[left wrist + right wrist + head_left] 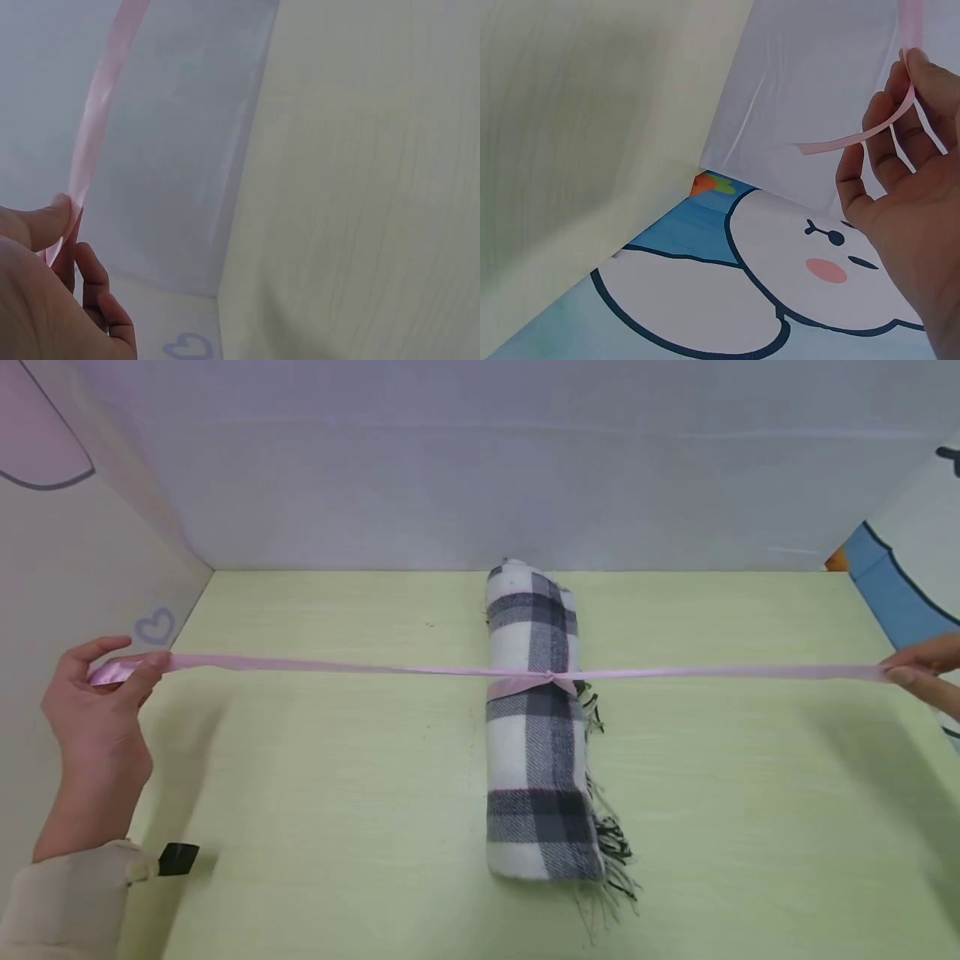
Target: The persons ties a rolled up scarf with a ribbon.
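Observation:
A rolled plaid scarf (517, 760), white, grey and black with fringe along its right side, lies upright in the head view's middle. Round it runs a pink ribbon (360, 667), crossed or knotted on top; which of the two I cannot tell. Both ends stretch sideways, nearly straight and above the table. My left hand (105, 718) pinches the left end between thumb and finger at the far left. At the far right, my right hand (930, 672) pinches the other end. In the right wrist view, a loose ribbon tail (847, 141) hangs past the fingers.
The scarf rests on a pale yellow-green table (337, 810). A plain greyish wall sheet (480, 493) stands behind it. Side panels bear printed drawings, among them a heart (155, 625) at left and a white cartoon animal (817, 262) at right. A black tab (178, 858) sticks out by the left cuff.

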Demonstrator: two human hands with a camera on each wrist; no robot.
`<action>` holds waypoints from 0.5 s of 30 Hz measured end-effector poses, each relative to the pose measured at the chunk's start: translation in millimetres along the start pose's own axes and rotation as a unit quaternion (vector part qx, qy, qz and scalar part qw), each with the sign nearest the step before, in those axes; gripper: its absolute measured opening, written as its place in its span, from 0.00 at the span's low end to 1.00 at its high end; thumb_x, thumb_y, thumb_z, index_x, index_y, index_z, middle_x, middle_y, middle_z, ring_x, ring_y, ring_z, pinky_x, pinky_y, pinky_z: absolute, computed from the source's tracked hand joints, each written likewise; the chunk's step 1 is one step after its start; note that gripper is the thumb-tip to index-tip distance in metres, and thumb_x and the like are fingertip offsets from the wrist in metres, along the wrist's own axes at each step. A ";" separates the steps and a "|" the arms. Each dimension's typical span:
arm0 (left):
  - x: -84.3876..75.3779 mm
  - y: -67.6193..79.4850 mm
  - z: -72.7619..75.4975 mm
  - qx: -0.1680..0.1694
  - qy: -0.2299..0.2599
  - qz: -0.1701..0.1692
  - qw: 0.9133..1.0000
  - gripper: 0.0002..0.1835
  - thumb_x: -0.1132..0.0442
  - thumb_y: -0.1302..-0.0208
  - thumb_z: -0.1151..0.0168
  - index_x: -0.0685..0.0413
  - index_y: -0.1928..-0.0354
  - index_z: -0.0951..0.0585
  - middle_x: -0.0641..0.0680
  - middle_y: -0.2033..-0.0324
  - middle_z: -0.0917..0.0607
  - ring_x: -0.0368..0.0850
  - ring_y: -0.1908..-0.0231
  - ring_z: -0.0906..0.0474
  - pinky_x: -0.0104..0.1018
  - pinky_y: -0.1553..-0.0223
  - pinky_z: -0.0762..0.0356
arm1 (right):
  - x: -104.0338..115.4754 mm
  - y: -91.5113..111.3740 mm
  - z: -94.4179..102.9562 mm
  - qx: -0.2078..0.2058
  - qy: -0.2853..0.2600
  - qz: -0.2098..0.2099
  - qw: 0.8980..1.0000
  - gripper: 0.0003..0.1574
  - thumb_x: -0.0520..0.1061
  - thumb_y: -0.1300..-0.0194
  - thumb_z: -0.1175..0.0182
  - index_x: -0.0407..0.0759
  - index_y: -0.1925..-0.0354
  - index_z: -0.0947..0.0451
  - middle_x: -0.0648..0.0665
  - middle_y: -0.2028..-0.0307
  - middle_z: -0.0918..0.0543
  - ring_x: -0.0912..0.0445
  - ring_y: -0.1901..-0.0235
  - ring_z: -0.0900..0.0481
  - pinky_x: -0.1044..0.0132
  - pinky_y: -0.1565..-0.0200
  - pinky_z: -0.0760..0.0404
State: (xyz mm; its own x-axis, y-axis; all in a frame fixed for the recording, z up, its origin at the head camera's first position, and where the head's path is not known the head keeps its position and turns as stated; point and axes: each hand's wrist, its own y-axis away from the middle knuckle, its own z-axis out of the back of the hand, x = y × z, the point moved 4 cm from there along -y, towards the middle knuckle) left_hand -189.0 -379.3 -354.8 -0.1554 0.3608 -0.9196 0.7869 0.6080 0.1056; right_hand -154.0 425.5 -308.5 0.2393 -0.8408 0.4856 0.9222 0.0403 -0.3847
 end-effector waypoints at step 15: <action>-11.1 -9.7 9.6 -0.056 -0.009 -0.044 0.997 0.25 0.84 0.57 0.21 0.60 0.55 0.17 0.57 0.73 0.11 0.45 0.71 0.14 0.27 0.63 0.13 | -34.8 11.7 -17.6 -0.010 -0.116 -0.012 0.993 0.33 0.26 0.31 0.40 0.69 0.65 0.17 0.76 0.72 0.20 0.76 0.73 0.29 0.84 0.54 0.38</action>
State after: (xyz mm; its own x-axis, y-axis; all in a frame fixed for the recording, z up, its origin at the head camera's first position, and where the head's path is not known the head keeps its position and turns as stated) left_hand -189.2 -395.9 -349.3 -0.2092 0.2908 -0.9336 0.6994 0.7118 0.0649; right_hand -157.0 445.8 -343.7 0.2823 -0.6945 0.6618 0.9230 0.0087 -0.3846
